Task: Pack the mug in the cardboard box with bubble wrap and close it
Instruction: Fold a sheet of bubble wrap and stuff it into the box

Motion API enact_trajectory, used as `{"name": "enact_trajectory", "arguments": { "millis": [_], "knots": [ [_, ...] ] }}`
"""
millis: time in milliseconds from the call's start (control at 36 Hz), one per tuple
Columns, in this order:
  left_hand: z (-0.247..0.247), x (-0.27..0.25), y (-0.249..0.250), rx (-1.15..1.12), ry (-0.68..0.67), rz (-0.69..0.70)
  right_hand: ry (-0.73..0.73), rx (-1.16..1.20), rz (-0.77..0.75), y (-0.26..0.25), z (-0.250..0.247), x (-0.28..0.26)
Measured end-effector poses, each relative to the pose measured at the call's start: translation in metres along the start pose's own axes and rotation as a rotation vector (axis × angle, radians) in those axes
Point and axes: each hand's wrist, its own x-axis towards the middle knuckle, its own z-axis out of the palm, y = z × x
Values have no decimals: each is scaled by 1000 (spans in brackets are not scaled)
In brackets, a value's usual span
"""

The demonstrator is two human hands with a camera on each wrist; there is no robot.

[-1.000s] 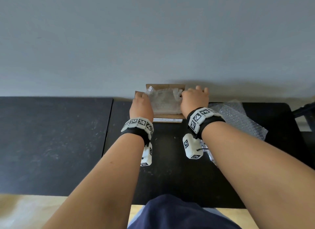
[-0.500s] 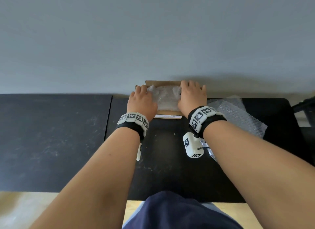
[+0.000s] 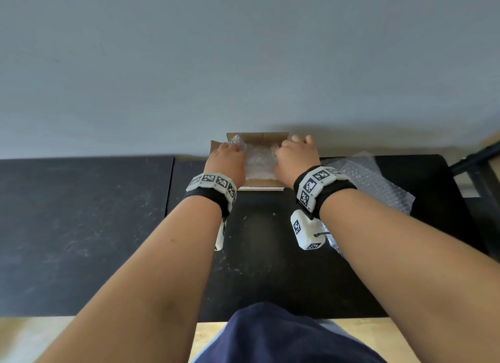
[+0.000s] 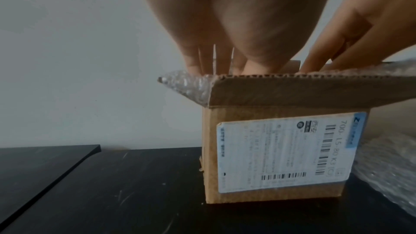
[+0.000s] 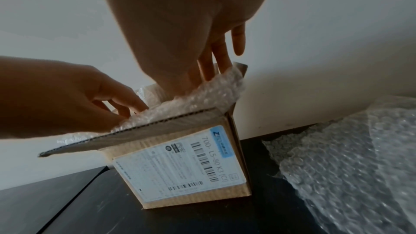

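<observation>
Item: wrap tucked deeper, flaps unfolded.
Left hand (image 3: 226, 161) and right hand (image 3: 296, 157), fingers (image 4: 193, 60) straight, now reach down into the wrap (image 3: 259, 162) inside the box (image 4: 276, 152), frame centre; half a second ago they lay flatter. Mug hidden, presumably beneath; spare wrap (image 5: 351, 163) on surface (image 3: 81, 227), right.

Right hand (image 5: 186, 29), fingers down in bubble wrap (image 5: 193, 99) atop open cardboard box (image 5: 234, 157); left hand (image 5: 67, 95) pressing wrap beside it.

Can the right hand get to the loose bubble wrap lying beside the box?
Probably yes. The loose bubble wrap lies on the table just right of the right hand, with nothing between them. That hand is busy now, fingers down in the cardboard box.
</observation>
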Motion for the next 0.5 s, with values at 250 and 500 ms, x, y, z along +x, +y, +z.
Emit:
{"name": "enact_trajectory", "arguments": {
  "millis": [250,500],
  "knots": [
    [10,19,1,83,-20,-16,-125,-28,0,3,6,9],
    [7,29,1,22,-199,-21,-159,-64,39,-1,3,26]
  ]
}}
